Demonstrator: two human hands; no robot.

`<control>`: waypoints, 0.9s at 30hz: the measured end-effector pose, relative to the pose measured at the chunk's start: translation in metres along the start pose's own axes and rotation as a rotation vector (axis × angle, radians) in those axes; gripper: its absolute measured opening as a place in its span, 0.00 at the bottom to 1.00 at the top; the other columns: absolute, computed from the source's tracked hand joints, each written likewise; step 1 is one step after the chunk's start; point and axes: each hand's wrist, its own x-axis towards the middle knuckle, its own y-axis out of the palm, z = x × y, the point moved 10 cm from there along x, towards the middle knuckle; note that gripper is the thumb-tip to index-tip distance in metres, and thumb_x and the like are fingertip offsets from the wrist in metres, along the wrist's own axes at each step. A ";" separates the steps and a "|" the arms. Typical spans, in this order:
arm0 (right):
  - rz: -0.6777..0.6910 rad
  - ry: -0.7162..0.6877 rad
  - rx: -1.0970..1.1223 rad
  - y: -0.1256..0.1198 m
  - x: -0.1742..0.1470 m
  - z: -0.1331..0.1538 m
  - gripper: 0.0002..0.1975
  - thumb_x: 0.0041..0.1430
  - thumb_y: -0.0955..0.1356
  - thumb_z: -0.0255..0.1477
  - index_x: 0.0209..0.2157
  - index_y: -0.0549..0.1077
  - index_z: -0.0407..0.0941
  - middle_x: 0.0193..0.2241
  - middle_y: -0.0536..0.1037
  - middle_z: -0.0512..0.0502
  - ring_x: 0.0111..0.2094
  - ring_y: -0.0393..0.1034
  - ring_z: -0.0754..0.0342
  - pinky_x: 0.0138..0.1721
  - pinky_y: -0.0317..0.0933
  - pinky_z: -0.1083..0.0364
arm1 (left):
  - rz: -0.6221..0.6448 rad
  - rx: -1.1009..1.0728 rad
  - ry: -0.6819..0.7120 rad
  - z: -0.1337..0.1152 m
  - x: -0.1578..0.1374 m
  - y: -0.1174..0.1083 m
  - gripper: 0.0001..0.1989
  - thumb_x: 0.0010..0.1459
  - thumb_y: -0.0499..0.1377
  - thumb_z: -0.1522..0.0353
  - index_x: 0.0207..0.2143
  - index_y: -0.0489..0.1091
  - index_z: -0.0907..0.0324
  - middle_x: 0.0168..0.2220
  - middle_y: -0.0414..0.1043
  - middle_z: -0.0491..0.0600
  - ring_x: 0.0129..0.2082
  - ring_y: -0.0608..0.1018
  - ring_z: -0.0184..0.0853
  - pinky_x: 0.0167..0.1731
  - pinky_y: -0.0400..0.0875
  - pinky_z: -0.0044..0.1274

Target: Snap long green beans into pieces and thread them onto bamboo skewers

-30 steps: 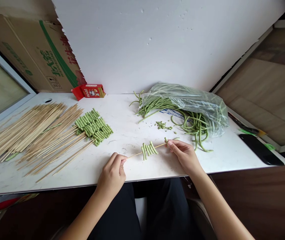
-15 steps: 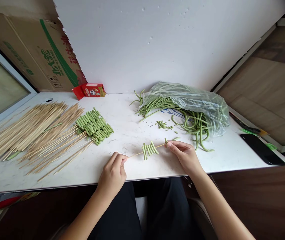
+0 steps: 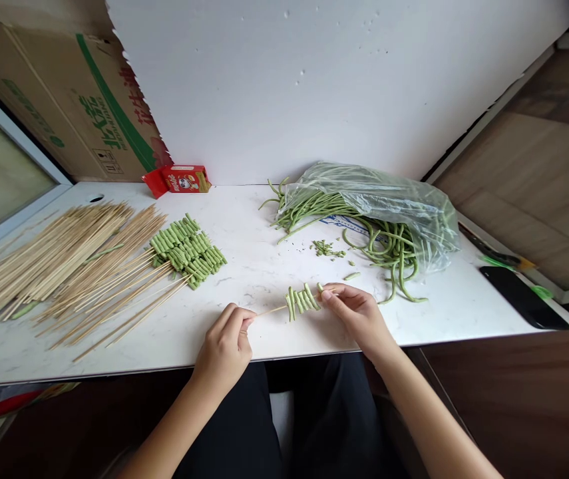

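Note:
Above the front of the white table, my left hand (image 3: 227,336) pinches one end of a thin wooden skewer (image 3: 271,310). Several short green bean pieces (image 3: 301,301) sit side by side across the skewer. At its other end, my right hand (image 3: 357,309) is closed with thumb and forefinger on another bean piece (image 3: 320,288), which is on the skewer close to the others. The skewer's tip shows just over the right fingers. To the left lies a stack of filled bean skewers (image 3: 189,251), their bare sticks pointing left.
Loose wooden skewers (image 3: 59,253) cover the table's left side. Long green beans (image 3: 314,207) spill from a clear plastic bag (image 3: 388,193) at the right. Bean scraps (image 3: 328,249), a red box (image 3: 184,179) and a black phone (image 3: 524,298) lie on the table (image 3: 249,233).
My right hand has moved left along the skewer, bringing its bean piece from near the tip toward the threaded pieces. The left hand holds its place.

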 end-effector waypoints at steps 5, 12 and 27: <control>0.078 -0.032 -0.039 0.018 -0.007 0.015 0.17 0.61 0.75 0.48 0.37 0.83 0.48 0.46 0.84 0.41 0.44 0.77 0.46 0.45 0.70 0.50 | -0.043 -0.024 0.016 -0.003 0.003 -0.006 0.10 0.71 0.51 0.76 0.39 0.69 0.56 0.33 0.71 0.48 0.34 0.76 0.33 0.36 0.73 0.23; -0.220 -0.388 -0.712 -0.072 0.012 0.044 0.15 0.70 0.68 0.39 0.51 0.82 0.50 0.51 0.83 0.39 0.53 0.71 0.36 0.50 0.67 0.40 | -0.044 -0.010 -0.021 0.002 0.002 -0.004 0.09 0.72 0.51 0.74 0.40 0.69 0.56 0.35 0.72 0.48 0.36 0.78 0.35 0.38 0.73 0.24; -0.245 -0.225 -0.592 -0.079 0.018 0.020 0.19 0.64 0.73 0.47 0.44 0.83 0.46 0.39 0.85 0.39 0.40 0.76 0.41 0.43 0.69 0.44 | -0.026 0.008 -0.001 0.002 0.000 -0.002 0.09 0.72 0.52 0.77 0.41 0.69 0.57 0.36 0.71 0.47 0.37 0.77 0.33 0.39 0.71 0.23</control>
